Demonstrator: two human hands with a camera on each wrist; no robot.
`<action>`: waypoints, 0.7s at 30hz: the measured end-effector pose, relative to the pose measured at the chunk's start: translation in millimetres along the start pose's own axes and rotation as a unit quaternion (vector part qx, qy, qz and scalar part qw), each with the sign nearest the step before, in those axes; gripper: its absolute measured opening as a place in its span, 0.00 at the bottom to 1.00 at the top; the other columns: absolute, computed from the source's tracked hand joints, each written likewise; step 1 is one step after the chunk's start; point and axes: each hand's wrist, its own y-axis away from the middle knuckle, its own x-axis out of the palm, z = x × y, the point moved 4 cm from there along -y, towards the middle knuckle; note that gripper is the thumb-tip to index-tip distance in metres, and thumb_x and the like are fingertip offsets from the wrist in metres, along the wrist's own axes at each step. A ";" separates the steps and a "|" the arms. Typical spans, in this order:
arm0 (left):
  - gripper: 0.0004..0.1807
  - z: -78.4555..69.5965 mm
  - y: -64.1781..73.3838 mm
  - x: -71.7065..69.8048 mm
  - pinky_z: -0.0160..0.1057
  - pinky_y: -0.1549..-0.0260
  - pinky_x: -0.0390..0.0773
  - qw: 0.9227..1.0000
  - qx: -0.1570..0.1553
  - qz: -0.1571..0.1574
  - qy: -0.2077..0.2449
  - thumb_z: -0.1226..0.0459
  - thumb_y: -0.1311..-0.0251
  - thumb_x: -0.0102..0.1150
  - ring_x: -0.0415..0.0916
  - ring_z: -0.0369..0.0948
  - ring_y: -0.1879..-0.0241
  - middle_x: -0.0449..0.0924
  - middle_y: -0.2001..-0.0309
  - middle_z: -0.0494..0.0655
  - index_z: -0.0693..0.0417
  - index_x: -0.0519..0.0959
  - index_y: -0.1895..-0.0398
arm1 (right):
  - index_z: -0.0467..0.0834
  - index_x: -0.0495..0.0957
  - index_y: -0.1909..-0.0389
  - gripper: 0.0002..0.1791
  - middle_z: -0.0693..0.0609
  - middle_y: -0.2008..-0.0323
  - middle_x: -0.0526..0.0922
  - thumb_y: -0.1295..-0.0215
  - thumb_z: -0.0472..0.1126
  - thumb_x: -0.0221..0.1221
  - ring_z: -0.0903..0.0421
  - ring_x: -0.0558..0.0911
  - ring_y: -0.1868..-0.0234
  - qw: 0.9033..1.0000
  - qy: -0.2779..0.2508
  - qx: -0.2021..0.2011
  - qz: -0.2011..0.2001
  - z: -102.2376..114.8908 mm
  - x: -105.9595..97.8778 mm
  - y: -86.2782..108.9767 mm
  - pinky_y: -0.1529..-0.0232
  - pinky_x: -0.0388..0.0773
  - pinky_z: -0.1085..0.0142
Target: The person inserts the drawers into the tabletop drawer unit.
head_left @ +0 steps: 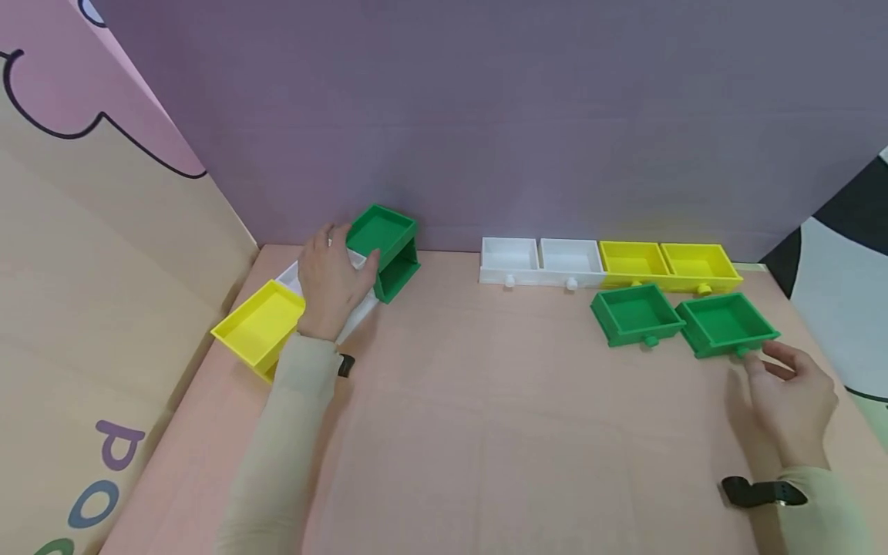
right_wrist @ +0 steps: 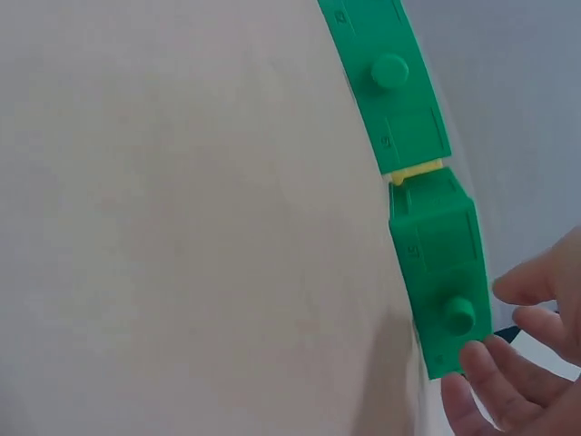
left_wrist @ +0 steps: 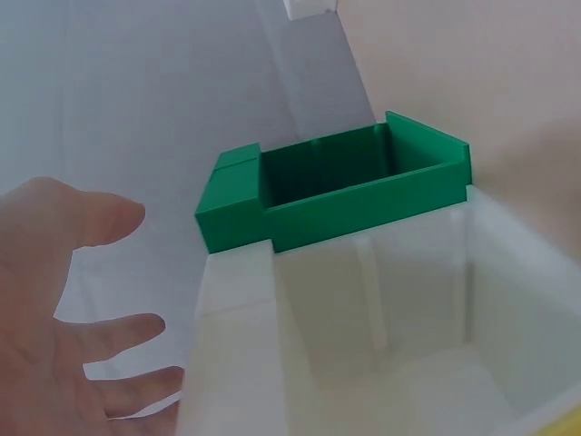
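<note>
In the head view my left hand (head_left: 331,281) is over the middle, white section of a row of joined open-fronted boxes. A yellow box (head_left: 260,324) is at its near end and a green box (head_left: 383,231) at its far end. The left wrist view shows the hollow white box (left_wrist: 390,309), with fingers spread beside it. My right hand (head_left: 794,397) has loosely bent fingers close to the knob of the right-hand green drawer (head_left: 727,324); whether a fingertip touches it is hard to tell. Another green drawer (head_left: 637,314) lies just left of it.
Two white drawers (head_left: 509,274) and two yellow drawers (head_left: 634,260) stand in a line along the purple back wall (head_left: 486,123). Their knobs face the front of the pink tabletop (head_left: 486,432). A printed beige panel (head_left: 90,270) borders the left side.
</note>
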 end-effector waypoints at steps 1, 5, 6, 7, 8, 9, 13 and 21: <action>0.36 0.7 -1.5 1.8 0.66 0.29 0.67 1.000 -0.002 0.005 0.002 0.48 0.31 0.61 0.69 0.63 0.29 0.72 0.27 0.66 0.63 0.75 0.29 | 0.46 0.64 0.18 0.38 0.44 0.19 0.66 0.21 0.60 0.52 0.72 0.76 0.47 1.000 0.007 0.006 0.011 -0.8 0.0 -3.1 0.58 0.67 0.79; 0.37 3.6 -7.4 10.1 0.67 0.27 0.65 0.999 -0.012 0.029 -0.007 0.47 0.30 0.60 0.67 0.64 0.26 0.69 0.25 0.66 0.63 0.73 0.27 | 0.44 0.61 0.17 0.41 0.40 0.17 0.62 0.22 0.62 0.51 0.46 0.73 0.27 0.999 0.016 0.018 0.045 -2.5 1.2 -13.8 0.61 0.68 0.78; 0.37 4.3 -8.6 12.2 0.67 0.27 0.65 0.999 -0.015 0.035 -0.012 0.47 0.30 0.60 0.66 0.64 0.26 0.69 0.25 0.66 0.63 0.73 0.27 | 0.43 0.61 0.17 0.41 0.40 0.17 0.62 0.22 0.62 0.52 0.44 0.71 0.26 0.998 0.015 0.023 0.048 -2.9 1.9 -15.9 0.62 0.67 0.78; 0.38 4.7 -9.7 14.0 0.67 0.27 0.65 0.999 -0.018 0.042 -0.017 0.46 0.30 0.59 0.65 0.64 0.25 0.68 0.24 0.66 0.62 0.72 0.26 | 0.43 0.61 0.17 0.41 0.40 0.18 0.63 0.22 0.62 0.52 0.44 0.71 0.28 0.998 0.011 0.026 0.051 -3.3 2.2 -17.7 0.63 0.68 0.78; 0.38 5.2 -10.8 16.0 0.67 0.27 0.65 0.998 -0.020 0.047 -0.023 0.46 0.30 0.59 0.64 0.64 0.25 0.67 0.23 0.66 0.61 0.72 0.26 | 0.43 0.61 0.18 0.41 0.40 0.20 0.65 0.22 0.62 0.53 0.44 0.72 0.30 0.998 0.005 0.028 0.052 -3.9 2.3 -19.5 0.64 0.69 0.79; 0.38 5.4 -12.0 17.7 0.67 0.28 0.66 0.998 -0.021 0.052 -0.027 0.45 0.30 0.59 0.64 0.64 0.25 0.67 0.23 0.66 0.61 0.72 0.26 | 0.46 0.65 0.20 0.38 0.42 0.24 0.71 0.23 0.61 0.54 0.47 0.75 0.35 0.998 -0.004 0.033 0.053 -5.1 2.3 -21.6 0.65 0.71 0.79; 0.39 5.3 -15.9 24.5 0.67 0.29 0.68 0.996 -0.019 0.072 -0.039 0.44 0.30 0.58 0.63 0.64 0.24 0.66 0.22 0.66 0.60 0.71 0.24 | 0.52 0.71 0.27 0.31 0.65 0.51 0.77 0.24 0.61 0.57 0.68 0.71 0.55 0.997 -0.020 0.043 0.061 -10.9 1.4 -27.8 0.69 0.77 0.80; 0.42 2.6 -18.2 34.0 0.66 0.31 0.70 0.994 -0.029 0.095 -0.048 0.42 0.29 0.56 0.61 0.63 0.24 0.65 0.23 0.67 0.60 0.67 0.22 | 0.43 0.67 0.21 0.43 0.76 0.66 0.71 0.26 0.67 0.56 0.74 0.66 0.60 0.996 -0.012 0.063 0.067 -14.9 3.9 -30.2 0.61 0.71 0.76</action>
